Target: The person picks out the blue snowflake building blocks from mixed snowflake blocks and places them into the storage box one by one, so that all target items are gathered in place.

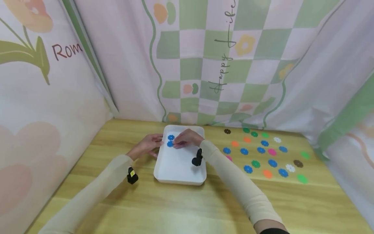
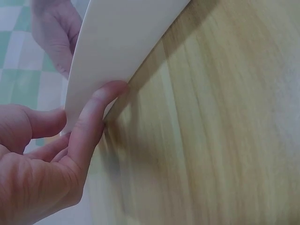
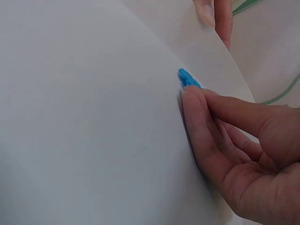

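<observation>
A white rectangular tray stands on the wooden table. My left hand holds its left wall near the far end; in the left wrist view the thumb is at the rim and the fingers touch the outer side. Over the tray's far left part, my right hand pinches a blue flower-shaped disc between thumb and fingertips, low by the tray floor. Just beyond that disc, another blue flower-shaped disc shows in the tray. The fingers partly cover the pinched one.
Right of the tray, several flower-shaped discs lie scattered on the table: blue, green, orange, pink, white and brown. A checkered curtain hangs along the table's back edge.
</observation>
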A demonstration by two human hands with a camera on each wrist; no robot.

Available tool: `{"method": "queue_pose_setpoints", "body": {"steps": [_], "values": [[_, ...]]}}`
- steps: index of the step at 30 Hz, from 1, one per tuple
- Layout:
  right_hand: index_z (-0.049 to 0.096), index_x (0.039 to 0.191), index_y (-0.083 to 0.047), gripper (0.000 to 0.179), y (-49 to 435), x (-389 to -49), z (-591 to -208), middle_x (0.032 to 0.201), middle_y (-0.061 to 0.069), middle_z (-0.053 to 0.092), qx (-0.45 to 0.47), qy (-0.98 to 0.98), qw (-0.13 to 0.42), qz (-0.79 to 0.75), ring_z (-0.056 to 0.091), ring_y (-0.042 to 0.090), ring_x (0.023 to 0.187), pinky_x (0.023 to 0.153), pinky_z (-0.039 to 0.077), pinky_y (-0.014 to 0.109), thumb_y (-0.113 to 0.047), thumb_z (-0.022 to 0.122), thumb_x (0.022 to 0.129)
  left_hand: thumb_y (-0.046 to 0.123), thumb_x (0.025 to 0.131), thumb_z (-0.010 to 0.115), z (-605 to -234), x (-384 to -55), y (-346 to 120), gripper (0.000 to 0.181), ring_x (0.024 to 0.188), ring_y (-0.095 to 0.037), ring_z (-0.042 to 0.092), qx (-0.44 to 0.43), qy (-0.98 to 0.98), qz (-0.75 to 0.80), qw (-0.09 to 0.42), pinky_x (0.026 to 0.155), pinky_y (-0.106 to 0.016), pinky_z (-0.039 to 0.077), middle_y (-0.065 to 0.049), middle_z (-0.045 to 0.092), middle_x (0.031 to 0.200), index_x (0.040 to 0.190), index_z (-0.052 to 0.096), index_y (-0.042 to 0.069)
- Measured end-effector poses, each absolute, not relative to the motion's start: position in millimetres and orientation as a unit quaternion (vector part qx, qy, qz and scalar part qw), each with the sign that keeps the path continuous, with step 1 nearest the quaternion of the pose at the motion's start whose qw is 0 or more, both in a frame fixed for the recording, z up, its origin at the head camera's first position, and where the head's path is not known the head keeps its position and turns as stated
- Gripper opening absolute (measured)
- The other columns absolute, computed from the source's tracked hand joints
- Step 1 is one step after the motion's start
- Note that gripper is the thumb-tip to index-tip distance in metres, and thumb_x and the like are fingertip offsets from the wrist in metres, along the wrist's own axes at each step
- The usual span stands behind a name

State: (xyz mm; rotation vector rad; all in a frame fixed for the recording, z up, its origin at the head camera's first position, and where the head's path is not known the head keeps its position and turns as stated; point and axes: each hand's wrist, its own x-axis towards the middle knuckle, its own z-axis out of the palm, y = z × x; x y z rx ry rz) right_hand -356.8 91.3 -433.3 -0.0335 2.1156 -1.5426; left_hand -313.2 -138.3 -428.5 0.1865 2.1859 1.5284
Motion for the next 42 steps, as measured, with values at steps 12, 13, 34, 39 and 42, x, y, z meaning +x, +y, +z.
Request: {"method": "queue_pose_setpoints", "body": {"steps": [12,13,34,39,42], "values": [[0.079,0.098,0.003,0.013,90,-362,-423,0.083,0.01,0.08,-0.051,0.826,0.27,-0.492,0.076,0.013,0.072,0.072,0.065,0.024,-0.007,0.08,0.091,0.014,0.111,0.053,-429,-313,-138,0.055,0.135,-0.045,0.056,0.061,0.792,0.562,0.232,0.073,-0.036,0.068,-0.028,0.041,0.161,0.161,0.035,0.003],[0.078,0.098,0.004,0.012,90,-362,-420,0.084,0.011,0.08,-0.057,0.826,0.276,-0.489,0.076,0.014,0.073,0.074,0.066,0.026,-0.006,0.079,0.092,0.014,0.111,0.052,-429,-313,-138,0.055,0.135,-0.045,0.056,0.064,0.791,0.564,0.23,0.074,-0.037,0.068,-0.029,0.04,0.161,0.161,0.035,0.002],[0.066,0.114,0.012,0.022,220,-337,-358,0.093,0.014,0.076,-0.169,0.867,0.099,-0.458,0.071,0.009,0.078,0.078,0.066,0.029,-0.008,0.064,0.103,0.008,0.11,0.052,-427,-312,-139,0.055,0.135,-0.046,0.055,0.06,0.778,0.581,0.229,0.078,-0.042,0.068,-0.029,0.041,0.16,0.161,0.035,0.0],[0.063,0.116,0.015,0.022,267,-332,-370,0.095,0.016,0.072,-0.173,0.88,0.067,-0.438,0.069,0.014,0.08,0.069,0.06,0.021,-0.003,0.064,0.102,0.008,0.109,0.053,-426,-310,-139,0.055,0.134,-0.045,0.056,0.057,0.783,0.576,0.227,0.078,-0.042,0.068,-0.028,0.043,0.159,0.161,0.035,0.001],[0.06,0.124,0.016,0.028,290,-331,-384,0.112,0.03,0.069,-0.184,0.887,0.063,-0.418,0.072,0.029,0.096,0.08,0.062,0.024,0.0,0.063,0.102,0.009,0.109,0.053,-427,-310,-140,0.055,0.134,-0.045,0.057,0.058,0.784,0.575,0.226,0.079,-0.042,0.068,-0.028,0.044,0.158,0.161,0.036,0.001]]}}
